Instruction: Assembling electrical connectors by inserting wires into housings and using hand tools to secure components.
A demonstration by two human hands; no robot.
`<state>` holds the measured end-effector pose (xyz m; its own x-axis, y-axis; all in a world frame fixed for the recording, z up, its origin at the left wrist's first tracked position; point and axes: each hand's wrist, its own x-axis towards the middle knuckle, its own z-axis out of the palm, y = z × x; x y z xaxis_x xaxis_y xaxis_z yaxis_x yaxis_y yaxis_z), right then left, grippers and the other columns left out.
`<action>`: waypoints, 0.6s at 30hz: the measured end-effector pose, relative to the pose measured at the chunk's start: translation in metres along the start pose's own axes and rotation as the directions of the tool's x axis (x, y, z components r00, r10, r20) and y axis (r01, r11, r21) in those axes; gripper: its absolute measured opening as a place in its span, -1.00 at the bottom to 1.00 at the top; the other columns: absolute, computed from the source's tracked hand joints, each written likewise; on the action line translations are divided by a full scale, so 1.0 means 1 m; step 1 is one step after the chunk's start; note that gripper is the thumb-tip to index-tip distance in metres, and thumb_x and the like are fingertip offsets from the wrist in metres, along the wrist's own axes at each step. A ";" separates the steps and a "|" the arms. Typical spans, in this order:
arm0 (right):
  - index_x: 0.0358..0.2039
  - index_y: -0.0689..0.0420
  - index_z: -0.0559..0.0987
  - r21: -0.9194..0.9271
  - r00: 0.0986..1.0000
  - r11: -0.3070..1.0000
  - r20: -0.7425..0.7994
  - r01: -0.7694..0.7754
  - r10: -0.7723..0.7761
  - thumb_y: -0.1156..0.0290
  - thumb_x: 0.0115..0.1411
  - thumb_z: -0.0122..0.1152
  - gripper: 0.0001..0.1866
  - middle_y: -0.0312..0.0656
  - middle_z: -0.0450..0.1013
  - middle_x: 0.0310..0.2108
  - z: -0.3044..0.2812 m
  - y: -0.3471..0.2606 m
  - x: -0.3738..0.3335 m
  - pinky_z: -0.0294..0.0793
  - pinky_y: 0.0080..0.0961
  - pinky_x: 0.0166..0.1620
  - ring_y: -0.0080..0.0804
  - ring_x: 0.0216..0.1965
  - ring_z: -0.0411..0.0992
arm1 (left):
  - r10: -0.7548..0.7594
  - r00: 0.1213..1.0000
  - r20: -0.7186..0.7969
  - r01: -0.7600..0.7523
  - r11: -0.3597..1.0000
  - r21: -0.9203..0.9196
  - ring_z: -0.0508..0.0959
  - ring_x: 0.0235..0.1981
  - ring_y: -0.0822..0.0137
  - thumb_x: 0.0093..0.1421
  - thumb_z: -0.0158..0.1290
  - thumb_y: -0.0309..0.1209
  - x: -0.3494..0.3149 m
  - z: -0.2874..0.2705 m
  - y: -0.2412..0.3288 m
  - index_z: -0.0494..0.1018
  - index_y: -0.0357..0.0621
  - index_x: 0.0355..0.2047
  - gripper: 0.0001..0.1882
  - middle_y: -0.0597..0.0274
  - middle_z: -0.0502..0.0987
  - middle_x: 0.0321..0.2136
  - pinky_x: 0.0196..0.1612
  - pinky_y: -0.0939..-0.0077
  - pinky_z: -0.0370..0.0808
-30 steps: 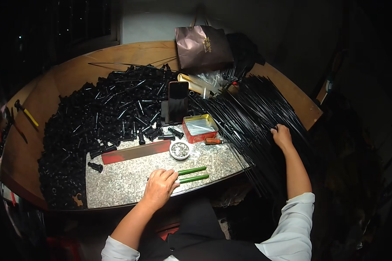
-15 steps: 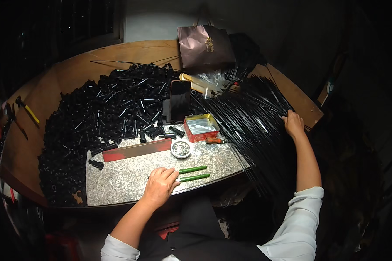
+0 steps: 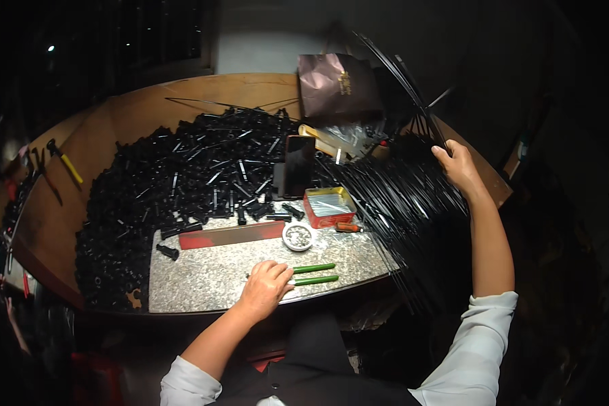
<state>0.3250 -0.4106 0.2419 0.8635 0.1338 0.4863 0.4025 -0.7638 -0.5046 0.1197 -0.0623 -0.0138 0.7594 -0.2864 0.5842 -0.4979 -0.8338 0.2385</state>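
By the desk's (image 3: 203, 279) front edge the left hand (image 3: 266, 289) largely hides the green tool's (image 3: 317, 279) head. The rods (image 3: 420, 100) in the right hand (image 3: 461, 169) cannot be counted. The bowl's (image 3: 298, 248) bits (image 3: 298, 237) are too small to tell.

Grey wall (image 3: 264, 51), probably dark window (image 3: 159, 34)

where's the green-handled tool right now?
Head view, lower centre: the green-handled tool lies on the speckled board near its front edge, handles pointing right, below the white bowl; the left hand covers most of its other end.
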 end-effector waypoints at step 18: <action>-0.41 0.15 0.47 0.633 0.780 0.772 0.514 -0.064 -0.357 0.21 0.36 -0.07 -0.69 -0.41 0.32 -0.70 0.110 -0.185 -0.096 0.11 -0.73 -0.66 -0.72 -0.74 0.16 | -0.380 0.732 -0.565 0.443 0.896 -0.028 0.10 0.27 -0.10 -0.18 0.34 0.07 0.038 -0.156 -0.009 -0.04 -0.44 0.24 0.20 -0.29 0.06 0.23 0.30 0.21 0.06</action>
<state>0.2014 -0.2132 0.2102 0.6859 0.7018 0.1926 0.4481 -0.1987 -0.8716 0.0875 0.0079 0.1276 0.5087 0.3740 0.7755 -0.1211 -0.8607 0.4945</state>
